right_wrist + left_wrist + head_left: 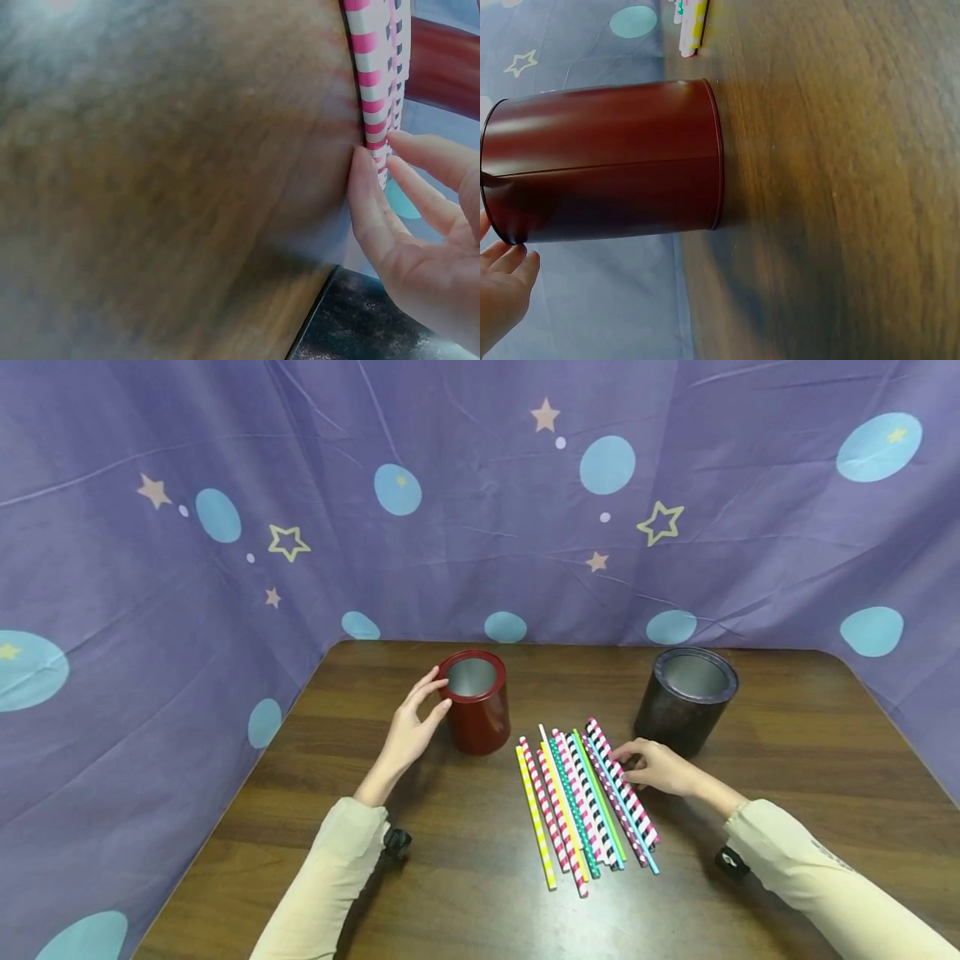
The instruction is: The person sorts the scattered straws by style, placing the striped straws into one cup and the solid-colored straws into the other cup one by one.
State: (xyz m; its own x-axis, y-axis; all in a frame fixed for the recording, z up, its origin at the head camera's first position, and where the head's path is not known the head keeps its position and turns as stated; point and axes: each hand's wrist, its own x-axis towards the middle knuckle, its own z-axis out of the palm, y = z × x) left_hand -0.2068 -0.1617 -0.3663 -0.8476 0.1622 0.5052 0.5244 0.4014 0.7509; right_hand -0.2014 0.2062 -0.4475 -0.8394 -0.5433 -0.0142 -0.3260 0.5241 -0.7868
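My left hand [408, 731] is at the left side of a red canister [480, 722], its fingertips touching the rim and its thumb at the front. The canister stands upright with its top uncovered. In the left wrist view, fingertips [526, 264] lie along the rim end of the canister. My right hand [660, 767] pinches a pink-and-white striped straw [369, 79] at the right edge of a row of patterned straws [573, 810]. The right thumb and fingers meet around the straw's upper part, which lies on the table. A black canister [678, 718] stands upright behind this hand.
The straws, in yellow, pink, green, blue and black patterns, lie side by side on the brown wooden table [450, 877] between the canisters. A purple curtain [480, 510] with stars and blue spots hangs behind the table and along its left side.
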